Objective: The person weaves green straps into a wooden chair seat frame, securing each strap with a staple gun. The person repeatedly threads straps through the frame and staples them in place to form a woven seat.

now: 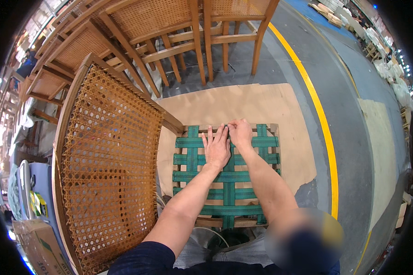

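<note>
A wooden chair with a woven cane back (112,165) stands in front of me. Its seat frame (273,130) is crossed by interlaced green webbing straps (229,195). My left hand (217,149) lies flat on the webbing near the far rail, fingers stretched out and a little apart. Right beside its fingertips, my right hand (241,134) is closed in a pinch at the far end of the middle strap. What the pinch holds is too small to make out. Both forearms reach over the seat.
Cardboard (289,114) lies on the grey floor under the chair. Several cane-backed wooden chairs (151,23) stand beyond it. A yellow line (319,105) runs along the floor to the right. At the lower left are a cardboard box (41,245) and a blue-grey padded thing (41,183).
</note>
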`<action>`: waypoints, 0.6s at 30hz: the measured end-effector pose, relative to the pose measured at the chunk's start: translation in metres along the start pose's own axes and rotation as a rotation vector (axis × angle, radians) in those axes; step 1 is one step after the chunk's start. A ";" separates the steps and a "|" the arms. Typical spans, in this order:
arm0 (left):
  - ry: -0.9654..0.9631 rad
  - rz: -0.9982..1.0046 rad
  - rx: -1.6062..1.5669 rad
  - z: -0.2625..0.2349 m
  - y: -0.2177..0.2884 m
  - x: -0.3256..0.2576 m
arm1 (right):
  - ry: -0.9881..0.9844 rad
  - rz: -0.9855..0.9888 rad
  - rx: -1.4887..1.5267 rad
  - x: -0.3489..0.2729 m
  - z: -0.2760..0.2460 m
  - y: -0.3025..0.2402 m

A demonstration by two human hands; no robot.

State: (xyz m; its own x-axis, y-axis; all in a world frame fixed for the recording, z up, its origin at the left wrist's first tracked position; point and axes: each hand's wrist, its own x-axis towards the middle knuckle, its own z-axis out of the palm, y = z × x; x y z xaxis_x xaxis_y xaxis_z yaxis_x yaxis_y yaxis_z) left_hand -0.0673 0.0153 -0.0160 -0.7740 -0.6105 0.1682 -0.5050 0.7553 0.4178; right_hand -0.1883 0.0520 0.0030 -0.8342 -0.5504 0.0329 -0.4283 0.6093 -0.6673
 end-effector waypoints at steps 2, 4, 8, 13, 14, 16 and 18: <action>-0.037 0.001 0.055 0.002 0.003 0.000 | -0.053 0.082 0.034 0.003 -0.005 0.000; -0.091 0.013 0.047 0.004 0.016 0.006 | -0.030 0.108 0.281 0.005 -0.025 0.014; -0.114 -0.006 0.077 0.008 0.006 0.001 | 0.137 0.008 0.631 -0.034 -0.088 0.059; -0.054 -0.010 0.133 0.007 -0.006 -0.004 | 0.532 0.322 0.283 -0.227 -0.245 0.180; -0.048 0.010 0.116 0.011 0.004 -0.001 | 0.579 0.400 0.142 -0.286 -0.283 0.211; -0.040 0.025 0.121 0.014 0.011 0.001 | 0.594 0.551 -0.189 -0.395 -0.327 0.239; -0.042 0.023 0.144 0.014 0.009 0.000 | 0.568 0.816 -0.495 -0.470 -0.336 0.249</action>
State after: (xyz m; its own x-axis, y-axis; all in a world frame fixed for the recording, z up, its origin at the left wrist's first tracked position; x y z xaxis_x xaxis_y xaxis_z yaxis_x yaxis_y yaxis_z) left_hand -0.0774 0.0249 -0.0249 -0.7997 -0.5844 0.1375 -0.5343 0.7972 0.2810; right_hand -0.0198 0.6543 0.0711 -0.9126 0.3843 0.1399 0.3363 0.8998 -0.2779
